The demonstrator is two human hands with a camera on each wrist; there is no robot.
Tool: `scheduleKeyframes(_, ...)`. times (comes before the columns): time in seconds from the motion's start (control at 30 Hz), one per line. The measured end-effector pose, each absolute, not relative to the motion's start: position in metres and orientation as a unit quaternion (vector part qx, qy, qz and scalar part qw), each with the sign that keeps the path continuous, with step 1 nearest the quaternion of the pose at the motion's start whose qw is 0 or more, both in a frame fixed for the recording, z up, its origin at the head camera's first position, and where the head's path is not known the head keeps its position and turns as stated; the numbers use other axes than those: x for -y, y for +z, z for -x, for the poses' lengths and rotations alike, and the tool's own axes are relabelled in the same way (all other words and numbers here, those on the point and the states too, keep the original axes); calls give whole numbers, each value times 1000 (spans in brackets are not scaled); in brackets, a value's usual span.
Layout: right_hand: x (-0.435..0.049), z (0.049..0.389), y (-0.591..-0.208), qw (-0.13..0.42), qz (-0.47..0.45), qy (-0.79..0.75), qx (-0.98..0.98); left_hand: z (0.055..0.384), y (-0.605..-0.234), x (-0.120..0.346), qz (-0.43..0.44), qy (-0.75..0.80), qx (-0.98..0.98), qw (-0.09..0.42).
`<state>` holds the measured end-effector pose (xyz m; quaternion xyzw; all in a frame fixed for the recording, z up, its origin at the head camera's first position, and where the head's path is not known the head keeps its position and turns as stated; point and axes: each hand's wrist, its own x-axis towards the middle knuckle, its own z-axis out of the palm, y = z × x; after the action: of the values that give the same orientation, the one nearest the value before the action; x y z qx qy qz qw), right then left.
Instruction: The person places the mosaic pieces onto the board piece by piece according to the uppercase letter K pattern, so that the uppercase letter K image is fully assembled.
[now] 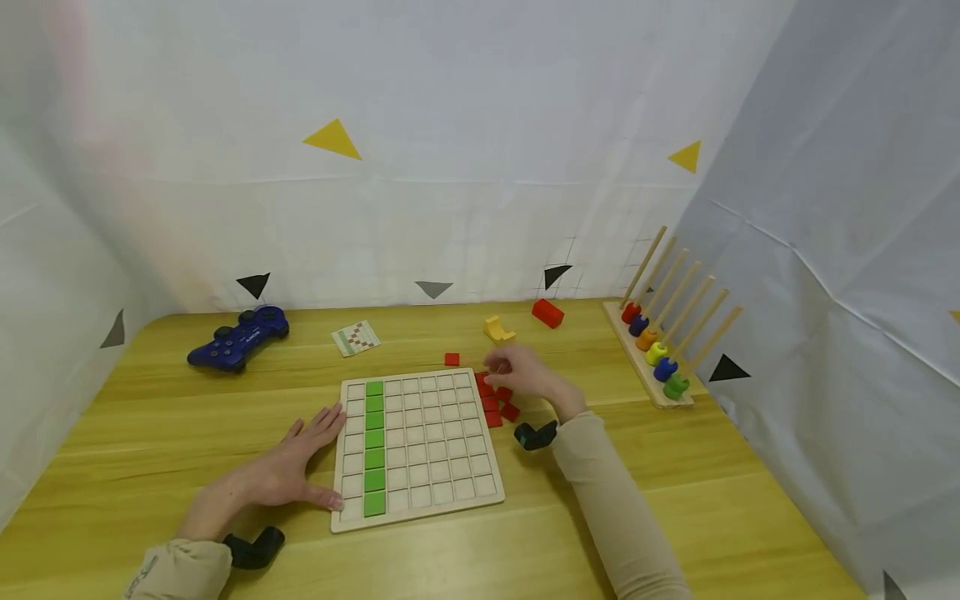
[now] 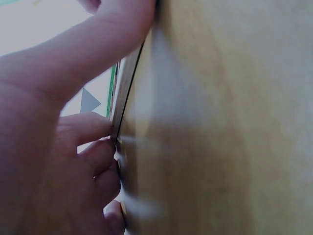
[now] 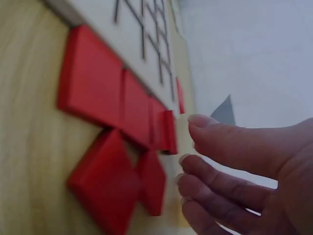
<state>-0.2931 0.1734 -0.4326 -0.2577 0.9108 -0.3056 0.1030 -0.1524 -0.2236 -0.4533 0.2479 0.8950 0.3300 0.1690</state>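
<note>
A pale wooden grid board [image 1: 420, 473] lies on the table with one column of green tiles [image 1: 374, 458], second from its left edge. My left hand [image 1: 288, 468] is spread along that edge, thumb at the lower corner and fingertips against the side. Several red square tiles [image 1: 491, 405] lie by the board's right edge, some lined up along it, others turned askew. Over them hovers my right hand [image 1: 525, 372], fingers loosely bent. In the right wrist view, a gap shows between thumb and fingers, with red tiles [image 3: 98, 81] just past the fingertips.
A lone red tile [image 1: 452, 359] lies behind the board. Farther back are a patterned card [image 1: 356, 338], a yellow curved block [image 1: 498, 329] and a red block [image 1: 548, 313]. A blue game controller [image 1: 240, 339] sits left; a peg stand [image 1: 652, 354] with coloured pieces stands right.
</note>
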Motion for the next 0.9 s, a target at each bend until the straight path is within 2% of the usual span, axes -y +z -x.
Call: scheduleKeyframes(0.9,-169,296,-449,93,217,-295,-926,152,-454,224,-245,329,-897,167)
